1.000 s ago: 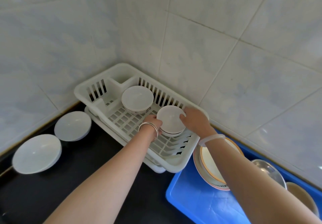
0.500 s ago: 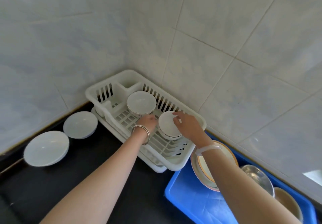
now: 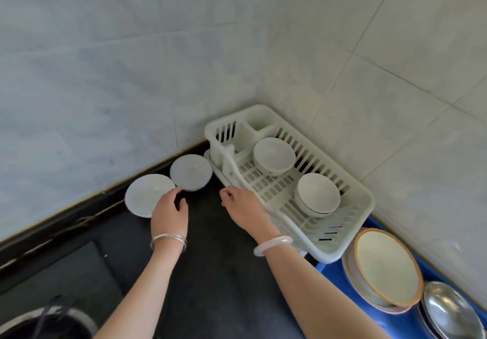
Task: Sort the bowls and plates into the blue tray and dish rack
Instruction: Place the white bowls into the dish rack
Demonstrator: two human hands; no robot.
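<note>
The white dish rack (image 3: 353,236) sits in the tiled corner and holds two stacks of white bowls, a far stack (image 3: 274,155) and a near stack (image 3: 317,193). Left of it, two pale bowls rest on the black counter: a larger one (image 3: 147,193) and a smaller one (image 3: 191,171). My left hand (image 3: 170,213) hovers open at the larger bowl's near edge, holding nothing. My right hand (image 3: 243,209) is over the counter beside the rack's front rim, fingers loosely curled and empty. At the lower right, the blue tray (image 3: 340,296) carries a stack of orange-rimmed plates (image 3: 384,270) and a metal dish (image 3: 450,312).
Tiled walls close in behind and to the left of the counter. A dark round vessel with a pale rim (image 3: 50,323) sits at the bottom left corner. Bare black counter (image 3: 224,272) lies between my arms.
Both hands have let go of the near bowl stack in the rack and moved left over the counter towards the two loose bowls. The view has swung left.
</note>
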